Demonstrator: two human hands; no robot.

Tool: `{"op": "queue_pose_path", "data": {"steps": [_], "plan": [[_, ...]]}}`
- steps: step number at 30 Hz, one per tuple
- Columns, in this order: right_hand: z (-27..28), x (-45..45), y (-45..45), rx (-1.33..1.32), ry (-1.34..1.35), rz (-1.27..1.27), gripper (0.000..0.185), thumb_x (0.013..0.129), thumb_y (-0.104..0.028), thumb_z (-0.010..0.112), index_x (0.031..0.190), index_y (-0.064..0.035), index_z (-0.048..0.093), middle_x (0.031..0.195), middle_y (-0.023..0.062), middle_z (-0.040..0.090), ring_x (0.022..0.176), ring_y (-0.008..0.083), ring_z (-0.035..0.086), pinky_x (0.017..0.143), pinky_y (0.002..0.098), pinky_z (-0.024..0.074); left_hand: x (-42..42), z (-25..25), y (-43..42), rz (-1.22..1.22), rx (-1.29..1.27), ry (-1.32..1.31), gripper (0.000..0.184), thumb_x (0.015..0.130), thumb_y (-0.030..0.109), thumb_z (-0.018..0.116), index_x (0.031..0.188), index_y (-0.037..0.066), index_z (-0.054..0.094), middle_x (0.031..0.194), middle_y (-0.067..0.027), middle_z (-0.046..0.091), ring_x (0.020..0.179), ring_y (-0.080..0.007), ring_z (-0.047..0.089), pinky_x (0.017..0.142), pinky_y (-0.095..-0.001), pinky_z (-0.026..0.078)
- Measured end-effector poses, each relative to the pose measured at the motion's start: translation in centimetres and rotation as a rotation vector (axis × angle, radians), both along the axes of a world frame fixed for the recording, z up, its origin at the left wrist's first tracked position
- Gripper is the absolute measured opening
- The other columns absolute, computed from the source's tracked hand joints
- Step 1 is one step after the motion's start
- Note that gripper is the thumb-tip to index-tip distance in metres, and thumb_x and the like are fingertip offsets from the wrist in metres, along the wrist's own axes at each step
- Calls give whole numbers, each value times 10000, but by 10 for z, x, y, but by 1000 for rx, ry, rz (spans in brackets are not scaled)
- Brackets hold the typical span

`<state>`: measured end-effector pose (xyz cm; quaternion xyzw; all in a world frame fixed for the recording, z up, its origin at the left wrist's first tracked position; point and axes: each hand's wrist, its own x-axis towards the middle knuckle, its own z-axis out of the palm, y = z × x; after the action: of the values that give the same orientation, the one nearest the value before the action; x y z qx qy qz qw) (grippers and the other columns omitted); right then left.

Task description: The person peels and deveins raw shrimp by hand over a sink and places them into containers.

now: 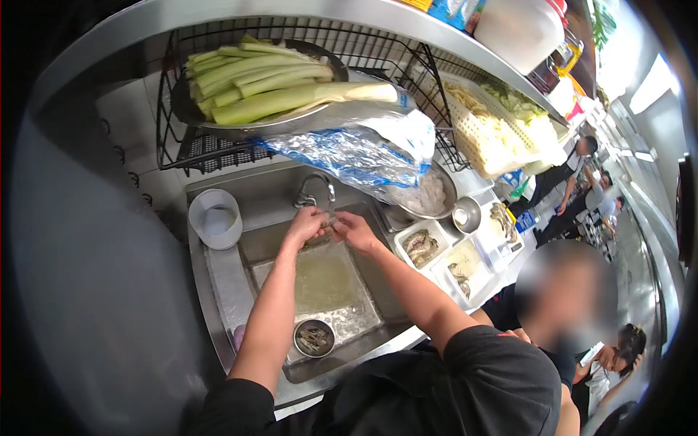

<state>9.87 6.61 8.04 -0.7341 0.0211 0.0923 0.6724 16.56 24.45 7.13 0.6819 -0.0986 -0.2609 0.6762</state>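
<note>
Both my hands are together over the sink [251, 251], just beneath the curved metal faucet [318, 181]. My left hand [307, 224] is closed, its fingertips pinching a small greyish shrimp [332, 220]. From the other side, the closed fingers of my right hand [355, 230] meet it on the same shrimp, which is mostly hidden between them. Cloudy water covers the sink's bottom. Near the sink's front edge a small metal bowl [297, 343] holds greyish-brown pieces, perhaps shrimp or shells. Right of the sink, shrimp lie in a white tray [402, 242] and a second white tray [467, 260].
A white tub [215, 224] stands at the sink's left corner. Above, a black wire rack [163, 138] carries a pan of leeks [276, 98] and plastic bags [356, 156]. A metal bowl [449, 195] sits behind the trays. A person [538, 291] stands close on my right.
</note>
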Motion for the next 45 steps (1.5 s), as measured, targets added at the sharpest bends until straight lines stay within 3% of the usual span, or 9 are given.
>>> {"op": "queue_pose_path", "data": {"steps": [5,9,17,19,29,35,37,41,45], "plan": [[-5,-32,-35,-619,-112,183,304,884,-82,652,1184,-37,630,928,110,680,856,196,616,803,364,500,-57,-49,-11,-286,-162,236,383,925,247,685,1174,-30,594,940,-106,674,719,-142,662,557,-266,496],[30,-76,-117,-463,193,367,284,888,-138,705,1164,-88,658,952,33,690,819,135,612,727,295,522,-99,-57,-77,-433,-201,259,400,936,124,659,1277,-47,538,1006,-125,676,800,-183,698,614,-292,547],[41,-102,-255,-408,236,21,293,902,-156,714,1183,-82,671,910,3,684,778,112,612,642,270,512,-107,-38,-216,-256,-72,52,340,886,48,685,1184,-78,579,843,-102,684,650,-134,649,563,-278,526],[43,-109,-264,-452,238,-51,303,906,-174,712,1192,-83,667,908,4,684,767,116,612,634,275,517,-102,-61,-246,-114,3,-245,360,847,56,731,1156,-71,598,798,-91,682,596,-125,623,530,-273,506],[10,-162,-271,166,521,-145,232,950,-142,601,1110,25,585,901,102,672,750,249,706,638,342,579,-65,-55,-286,-217,-284,339,236,863,-1,693,1062,-99,613,856,-128,679,640,-161,664,567,-259,561],[-3,-153,-241,231,450,-441,290,973,-160,551,1144,75,544,1022,214,678,800,302,722,582,370,566,-63,-80,-346,-213,-519,540,347,891,6,639,1209,-101,547,1069,-183,662,1001,-267,659,896,-362,547],[2,-151,-243,122,482,-385,294,978,-169,545,1140,77,551,1010,226,696,755,294,728,530,356,554,-62,-75,-344,-274,-57,-240,414,863,28,649,1247,-86,542,1152,-225,658,1055,-295,656,912,-391,530],[-4,-152,-254,-77,490,-451,253,971,-156,536,1064,71,599,832,169,712,615,249,709,450,315,518,-78,-52,-325,-431,497,-434,316,841,69,604,1138,-36,626,1216,-251,623,1108,-434,602,929,-457,508],[-8,-138,-259,-345,369,-639,300,920,-116,529,1138,76,602,845,174,702,596,243,688,466,330,519,-89,-61,-318,-494,667,-756,270,861,83,584,1106,32,687,1174,-207,652,1110,-377,631,927,-468,519]]}}
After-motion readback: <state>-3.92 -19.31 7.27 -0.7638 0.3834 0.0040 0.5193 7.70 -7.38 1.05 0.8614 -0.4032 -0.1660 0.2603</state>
